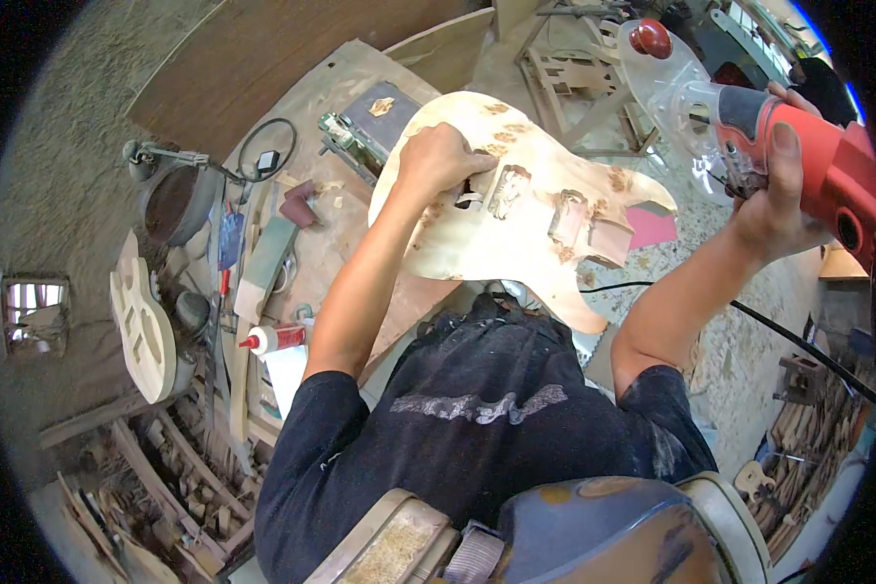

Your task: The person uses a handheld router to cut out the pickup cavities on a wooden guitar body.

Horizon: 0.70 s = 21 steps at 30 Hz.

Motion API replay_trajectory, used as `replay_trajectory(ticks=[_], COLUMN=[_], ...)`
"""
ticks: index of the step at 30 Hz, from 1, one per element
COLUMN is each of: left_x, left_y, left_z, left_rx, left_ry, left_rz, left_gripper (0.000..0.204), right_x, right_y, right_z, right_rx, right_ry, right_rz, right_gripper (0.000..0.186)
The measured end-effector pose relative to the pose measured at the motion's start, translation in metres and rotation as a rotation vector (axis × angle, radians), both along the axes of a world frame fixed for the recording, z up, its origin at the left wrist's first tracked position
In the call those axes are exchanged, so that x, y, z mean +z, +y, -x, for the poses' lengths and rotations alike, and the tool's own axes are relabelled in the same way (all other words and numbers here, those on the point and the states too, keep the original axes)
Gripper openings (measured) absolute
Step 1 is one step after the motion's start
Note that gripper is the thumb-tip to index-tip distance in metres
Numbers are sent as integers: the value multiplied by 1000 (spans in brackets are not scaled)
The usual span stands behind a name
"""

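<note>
My left hand (pixel 436 158) lies on a pale wooden guitar body (pixel 496 243) with burl patches and cut-out cavities. Its fingers are curled at the upper left cavity, gripping there; their tips are partly hidden, and a small pale scrap shows just below them. A pink piece (pixel 649 226) pokes out from beneath the body's right side. My right hand (pixel 784 180) is wrapped round a red and black handheld power tool (pixel 827 185) with a clear plastic base, held up at the right, apart from the guitar body. A black cord runs below it.
The cluttered bench (pixel 331 234) holds a glue bottle (pixel 280 338), sanding strips (pixel 268 268), a lamp (pixel 141 161) and a machine (pixel 346 146). Another guitar body (pixel 146 331) stands at the left. Wooden frames (pixel 579 83) lie at the back; offcuts fill both lower sides (pixel 180 482).
</note>
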<state>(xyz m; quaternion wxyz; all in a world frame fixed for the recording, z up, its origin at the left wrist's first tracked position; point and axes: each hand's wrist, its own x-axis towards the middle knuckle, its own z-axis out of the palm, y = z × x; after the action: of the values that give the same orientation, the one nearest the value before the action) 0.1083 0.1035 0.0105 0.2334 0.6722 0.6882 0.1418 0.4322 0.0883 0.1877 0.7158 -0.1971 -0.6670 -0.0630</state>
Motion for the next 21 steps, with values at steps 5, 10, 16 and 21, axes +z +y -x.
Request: replay_trajectory(ticks=[5, 10, 16, 21], left_x=[2, 22, 20, 18], left_y=[9, 17, 21, 25], left_z=[5, 1, 4, 8], left_rx=[-57, -84, -107, -131], left_ry=[47, 14, -57, -139], left_rz=[34, 221, 295, 341], left_gripper=[53, 52, 50, 50], right_x=[-9, -16, -20, -18], right_y=[16, 25, 26, 29], right_z=[-5, -5, -3, -9], right_rx=[81, 63, 31, 46], right_ry=[74, 74, 102, 71], right_rz=[23, 42, 39, 47], right_gripper=[69, 65, 63, 60])
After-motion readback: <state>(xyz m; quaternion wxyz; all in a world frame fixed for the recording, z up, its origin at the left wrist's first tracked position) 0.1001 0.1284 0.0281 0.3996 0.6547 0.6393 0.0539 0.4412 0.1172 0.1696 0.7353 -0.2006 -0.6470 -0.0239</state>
